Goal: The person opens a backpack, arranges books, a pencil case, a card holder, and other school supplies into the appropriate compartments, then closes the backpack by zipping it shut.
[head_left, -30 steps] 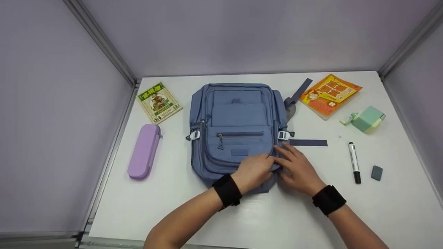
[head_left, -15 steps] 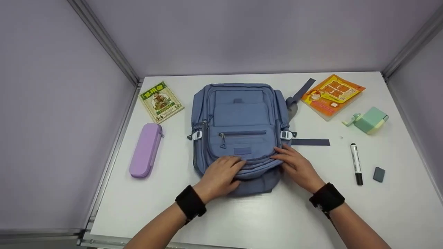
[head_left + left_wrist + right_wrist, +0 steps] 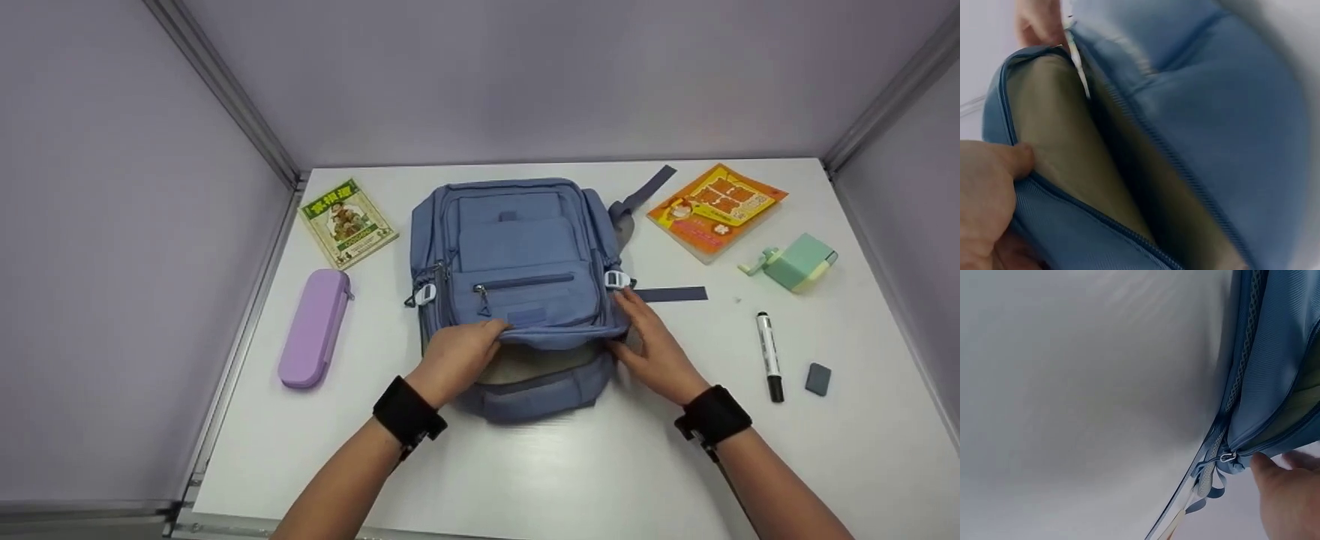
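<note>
A blue backpack (image 3: 517,247) lies on the white table, its front face up. The unzipped compartment gapes at the near end and shows a beige lining (image 3: 1067,135). My left hand (image 3: 459,358) grips the upper edge of this opening, thumb inside and fingers outside, as the left wrist view shows. At the right end of the opening, my right hand (image 3: 660,358) holds the bag's side between thumb and fingers. Close to that thumb, a zipper pull (image 3: 1228,457) hangs at the end of the zip in the right wrist view. The depth of the compartment is in shadow.
Left of the bag lie a green booklet (image 3: 349,223) and a purple pencil case (image 3: 315,328). To the right are an orange book (image 3: 716,211), a green pencil sharpener (image 3: 799,262), a marker (image 3: 769,356) and a dark eraser (image 3: 818,379). Walls enclose the table.
My left hand has moved left from beside the right hand and taken hold of the flap edge. The flap has lifted and the compartment has opened. My right hand has stayed at the bag's right side.
</note>
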